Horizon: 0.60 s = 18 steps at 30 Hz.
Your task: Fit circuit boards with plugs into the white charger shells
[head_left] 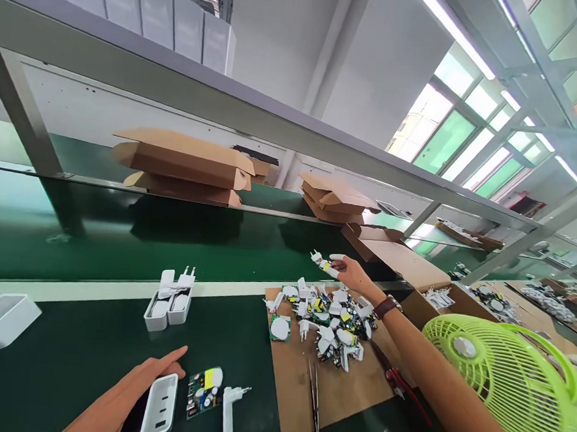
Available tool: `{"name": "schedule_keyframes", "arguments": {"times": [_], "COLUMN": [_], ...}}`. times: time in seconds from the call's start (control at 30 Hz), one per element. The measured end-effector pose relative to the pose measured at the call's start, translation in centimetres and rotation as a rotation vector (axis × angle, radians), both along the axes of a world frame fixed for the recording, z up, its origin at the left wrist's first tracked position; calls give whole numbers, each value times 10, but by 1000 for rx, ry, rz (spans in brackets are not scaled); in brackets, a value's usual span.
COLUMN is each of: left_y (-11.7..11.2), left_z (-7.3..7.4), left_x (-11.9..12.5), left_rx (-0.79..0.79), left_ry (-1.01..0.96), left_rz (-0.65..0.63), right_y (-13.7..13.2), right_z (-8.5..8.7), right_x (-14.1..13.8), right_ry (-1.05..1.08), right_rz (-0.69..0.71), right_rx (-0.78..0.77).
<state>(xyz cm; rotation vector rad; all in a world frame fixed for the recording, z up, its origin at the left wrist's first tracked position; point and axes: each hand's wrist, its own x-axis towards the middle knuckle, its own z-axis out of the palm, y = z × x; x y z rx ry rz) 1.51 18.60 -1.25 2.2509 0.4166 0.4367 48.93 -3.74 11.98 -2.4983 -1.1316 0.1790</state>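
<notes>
My left hand (128,389) is closed around a white charger housing (160,407) whose slotted face is turned up. To its right on the green bench lie a circuit board (204,392) with a yellow part and a white plug piece (232,408) with pins. My right hand (351,273), with white covers on its fingertips, pinches a small charger board with a white plug (321,261) above a heap of similar boards and plugs (331,316). That heap rests on a brown cardboard sheet (287,392).
Tweezers (314,400) and red-handled pliers (400,382) lie by the heap. White housings (168,303) stand at the bench strip, more white cases (6,319) at far left. A green fan (493,378) stands right, near open cardboard boxes (403,255). A metal shelf beam (256,110) crosses above.
</notes>
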Motion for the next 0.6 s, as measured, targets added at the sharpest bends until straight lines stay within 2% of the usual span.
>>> {"name": "schedule_keyframes", "arguments": {"times": [0.1,0.2,0.3,0.4,0.5,0.6], "left_y": [-2,-8,-12,-12,-10,-10], "left_z": [1,-3,-3,6,19,28], "left_x": [-5,-2,4,8,10,11], "left_rx": [0,17,57,70,67,61], "left_ry": [62,74,39,8,23,35], "left_rz": [-6,20,33,-24,-102,-132], "right_y": [-2,-7,-10,-9,-2,14], "right_z": [5,9,17,23,14,-11], "right_x": [-49,-92,-125,-159,-198,-234], "right_ry": [36,35,-156,-319,-241,-182], "right_rz": [202,384,580,698,822,911], "right_rx": [31,-11,-69,7,71,17]}}
